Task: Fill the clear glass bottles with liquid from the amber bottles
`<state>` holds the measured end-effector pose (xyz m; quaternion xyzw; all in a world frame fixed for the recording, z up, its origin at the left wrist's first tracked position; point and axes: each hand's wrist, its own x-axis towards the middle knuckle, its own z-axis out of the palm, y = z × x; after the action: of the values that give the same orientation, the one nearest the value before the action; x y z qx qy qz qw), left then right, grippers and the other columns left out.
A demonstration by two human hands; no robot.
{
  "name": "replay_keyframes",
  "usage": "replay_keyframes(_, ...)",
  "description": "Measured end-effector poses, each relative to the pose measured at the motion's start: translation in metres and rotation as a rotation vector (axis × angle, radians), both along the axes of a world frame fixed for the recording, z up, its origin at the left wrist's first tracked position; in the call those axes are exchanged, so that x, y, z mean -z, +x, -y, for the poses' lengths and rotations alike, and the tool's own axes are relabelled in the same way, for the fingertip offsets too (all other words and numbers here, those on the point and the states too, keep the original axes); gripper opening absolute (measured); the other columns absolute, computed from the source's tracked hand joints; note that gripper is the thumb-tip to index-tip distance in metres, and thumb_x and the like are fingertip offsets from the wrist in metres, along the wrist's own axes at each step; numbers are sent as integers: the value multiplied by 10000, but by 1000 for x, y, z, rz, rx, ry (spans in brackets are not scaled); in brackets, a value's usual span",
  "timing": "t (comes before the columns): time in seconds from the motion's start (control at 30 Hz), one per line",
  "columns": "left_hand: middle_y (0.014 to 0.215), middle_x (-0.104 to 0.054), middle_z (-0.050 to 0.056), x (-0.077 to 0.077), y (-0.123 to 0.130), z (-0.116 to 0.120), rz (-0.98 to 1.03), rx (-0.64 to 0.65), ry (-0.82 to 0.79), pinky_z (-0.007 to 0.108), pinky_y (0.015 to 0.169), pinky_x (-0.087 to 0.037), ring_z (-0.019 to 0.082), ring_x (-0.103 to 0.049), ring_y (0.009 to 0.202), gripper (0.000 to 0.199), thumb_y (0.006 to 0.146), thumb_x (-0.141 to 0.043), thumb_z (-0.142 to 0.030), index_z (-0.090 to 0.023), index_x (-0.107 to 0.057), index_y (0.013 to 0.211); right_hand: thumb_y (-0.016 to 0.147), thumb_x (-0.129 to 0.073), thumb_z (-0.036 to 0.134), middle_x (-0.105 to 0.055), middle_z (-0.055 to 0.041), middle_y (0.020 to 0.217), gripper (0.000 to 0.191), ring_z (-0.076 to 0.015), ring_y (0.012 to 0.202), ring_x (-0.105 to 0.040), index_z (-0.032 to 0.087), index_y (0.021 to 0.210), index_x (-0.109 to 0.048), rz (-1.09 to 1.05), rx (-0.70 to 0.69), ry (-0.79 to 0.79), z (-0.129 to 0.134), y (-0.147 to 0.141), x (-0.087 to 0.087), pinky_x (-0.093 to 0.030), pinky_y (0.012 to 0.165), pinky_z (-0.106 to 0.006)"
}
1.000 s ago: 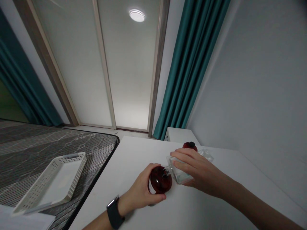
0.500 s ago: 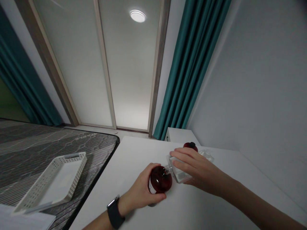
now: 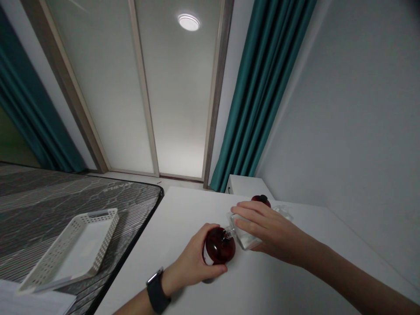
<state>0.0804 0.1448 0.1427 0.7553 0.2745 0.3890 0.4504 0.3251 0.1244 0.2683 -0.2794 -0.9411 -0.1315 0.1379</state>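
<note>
- Two hands at work: the left hand curls round one brown bottle, set low over the white table.
- The right hand clasps one clear bottle, tipped sideways, its neck at the brown one's mouth.
- One more brown bottle, black-topped, stands just behind the right hand, beside crumpled clear plastic.
- One watch on the left wrist.
- One white basket well off to the left.
</note>
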Motion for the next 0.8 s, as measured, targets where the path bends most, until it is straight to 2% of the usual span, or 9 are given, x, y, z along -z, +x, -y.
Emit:
replay_keyframes(0.53,1280,-596,91,0,1,1,22,-7,-8,456,1067,-425,308,-569,1182,761,648,-835,-190,-212,-478,1320,649,-922,307,-650,-184,1314,727,-337,1231,-579,128,1254,-562,45,-38,44,-2,-1,-4,-531,1006,-492)
replay_keyframes(0.7,1280,-593,96,0,1,1,11,-8,-12,460,1066,-430,311,-566,1183,764,642,-827,-170,-214,-477,1319,687,-896,308,-643,-183,1326,698,-313,1259,-555,133,1271,-557,50,-45,34,-3,0,-4,-513,1030,-485)
replay_keyframes(0.8,1271,-595,91,-1,1,1,10,-8,-14,457,1063,-434,307,-569,1178,762,637,-824,-154,-216,-479,1314,643,-924,317,-640,-183,1327,748,-317,1261,-553,126,1268,-561,66,-50,41,-3,0,-4,-503,1042,-482)
